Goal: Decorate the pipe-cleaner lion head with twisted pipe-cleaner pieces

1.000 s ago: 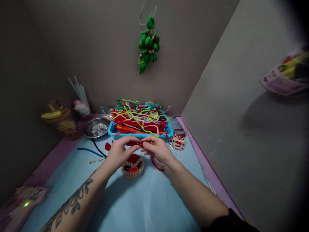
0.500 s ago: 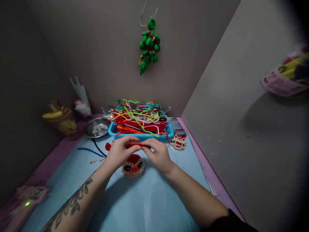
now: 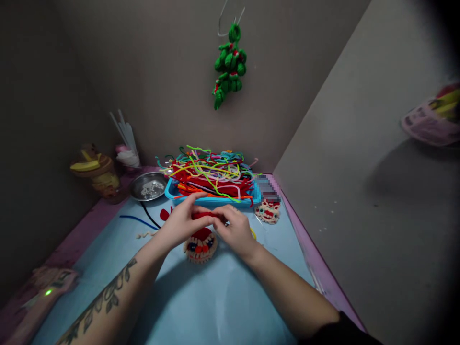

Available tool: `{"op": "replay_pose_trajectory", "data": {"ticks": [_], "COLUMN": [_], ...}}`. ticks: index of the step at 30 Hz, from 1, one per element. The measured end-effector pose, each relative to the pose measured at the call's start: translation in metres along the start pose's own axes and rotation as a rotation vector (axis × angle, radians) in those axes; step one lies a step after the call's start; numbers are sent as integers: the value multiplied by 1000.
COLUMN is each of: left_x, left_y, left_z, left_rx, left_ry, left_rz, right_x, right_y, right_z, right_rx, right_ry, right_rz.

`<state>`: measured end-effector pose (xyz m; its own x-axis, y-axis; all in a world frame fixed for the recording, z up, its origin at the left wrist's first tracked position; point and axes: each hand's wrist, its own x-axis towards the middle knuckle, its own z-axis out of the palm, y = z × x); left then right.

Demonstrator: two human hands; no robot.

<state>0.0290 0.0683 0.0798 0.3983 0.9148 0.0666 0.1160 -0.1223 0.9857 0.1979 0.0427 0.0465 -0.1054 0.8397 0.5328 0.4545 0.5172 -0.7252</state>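
Observation:
Between my two hands is a red pipe cleaner piece [image 3: 203,215], partly hidden by my fingers. My left hand [image 3: 185,218] pinches its left part between thumb and fingers. At its other end, the fingers of my right hand [image 3: 235,230] are closed on it. Just below lies a round face made of pipe cleaners [image 3: 200,249], with a beige looped edge, a red top, dark blue eyes and orange-red bits. A small red piece [image 3: 164,214] rests left of my left hand.
Behind my hands a blue tray [image 3: 212,202] overflows with colourful pipe cleaners. A metal bowl [image 3: 140,195] holds small pale bits. Another beige-and-red face [image 3: 269,212] lies at right. A pink glue gun [image 3: 53,287] with a green light sits front left. Green pipe-cleaner work [image 3: 230,64] hangs on the wall.
My view has shifted slightly, so the scene sits a little further right. My left fingers have spread and lifted a bit around the red piece; both hands stay on it.

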Motion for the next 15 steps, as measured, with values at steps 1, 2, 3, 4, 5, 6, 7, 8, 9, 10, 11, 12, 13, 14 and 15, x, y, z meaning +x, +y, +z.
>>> {"op": "replay_pose_trajectory", "data": {"ticks": [1,2,3,4,5,6,7,8,9,10,11,12,13,14,15], "left_x": [1,2,4,5,7,9,10,10,11,11,11,10,10,9,9], "left_y": [0,0,-2,-5,-8,-12,-15,-18,-21,-22,-23,-23,-23,-22,-21], "left_z": [1,2,3,5,7,9,10,12,13,14,15,15,15,16,16], "left_rx": [-73,-141,-201,-250,-288,-318,-342,-363,-382,-402,-421,-437,-451,-462,-472], "left_ry": [6,21,44,73,97,112,118,120,122,128,138,149,158,159,155], "left_rz": [-7,-7,-7,-10,-21,-41,-63,-84,-100,-108,-109,-109,-108,-107,-110], "right_x": [1,1,2,3,3,3,3,3,2,1,1,0,-1,-1,-2], "right_y": [0,1,2,3,3,4,4,4,3,2,1,0,-2,-3,-4], "right_z": [1,2,3,3,4,5,6,7,7,7,7,7,7,7,7], "right_rx": [33,81,138,196,246,284,306,310,296,270,234,193,152,116,87], "right_ry": [48,94,131,159,179,193,197,194,191,185,179,173,169,167,167], "right_rz": [65,133,198,254,296,325,340,345,341,328,304,270,228,184,141]}}
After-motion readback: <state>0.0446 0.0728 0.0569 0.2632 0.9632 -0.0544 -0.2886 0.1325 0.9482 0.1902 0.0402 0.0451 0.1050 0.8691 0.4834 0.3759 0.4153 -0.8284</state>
